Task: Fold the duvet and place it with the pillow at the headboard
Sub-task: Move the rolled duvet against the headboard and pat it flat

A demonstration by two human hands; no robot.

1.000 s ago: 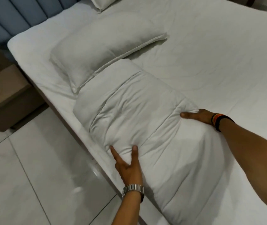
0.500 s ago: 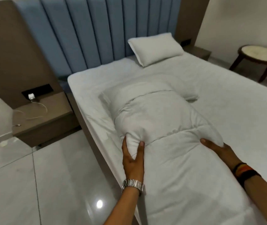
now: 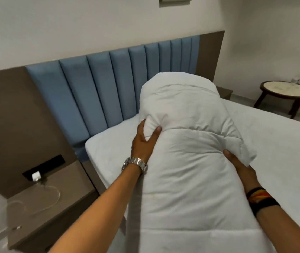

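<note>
The folded white duvet (image 3: 187, 161) is a thick bundle raised off the mattress, its far end lifted in front of the blue padded headboard (image 3: 98, 92). My left hand (image 3: 143, 141), with a metal watch on the wrist, pinches a fold on the bundle's left side. My right hand (image 3: 240, 167), with dark and orange bands on the wrist, holds the bundle's right side from beneath. A pillow may be wrapped in the bundle's upper part, but I cannot tell. The white bed (image 3: 273, 143) lies under the bundle.
A brown bedside table (image 3: 41, 207) stands at the left with a white charger (image 3: 36, 177) and its cable. A round wooden side table (image 3: 288, 93) stands at the far right, with a bottle (image 3: 298, 75) behind it.
Both hands went from pressing the duvet flat to gripping it and lifting the bundle off the mattress toward the headboard. The two pillows seen earlier are now hidden behind it.
</note>
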